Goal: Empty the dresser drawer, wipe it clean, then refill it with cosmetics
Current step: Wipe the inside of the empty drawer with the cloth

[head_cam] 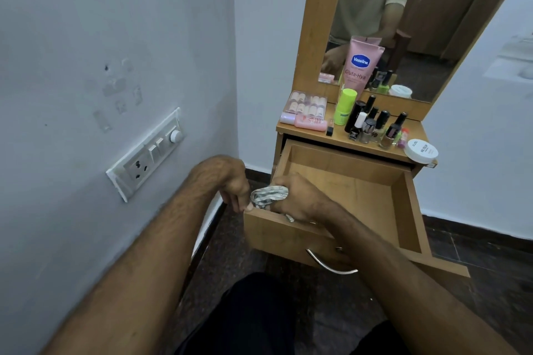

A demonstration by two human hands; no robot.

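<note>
Right hand (297, 196) curled round a crumpled grey-white cloth (268, 196), pressing it at the near left corner of the pulled-out wooden drawer (403, 210). Left hand (235, 187) just beside, fingers curled down onto the drawer's left front edge, fingertips touching the cloth. Drawer interior bare wood, curved metal handle (328, 264) on its front. Above, on the dresser top (372, 147): pink Vaseline tube (359, 66), green bottle (344, 106), nail polish bottles (375, 127), white jar (421, 151), pink nail box (305, 104). Mirror (418, 23) behind.
</note>
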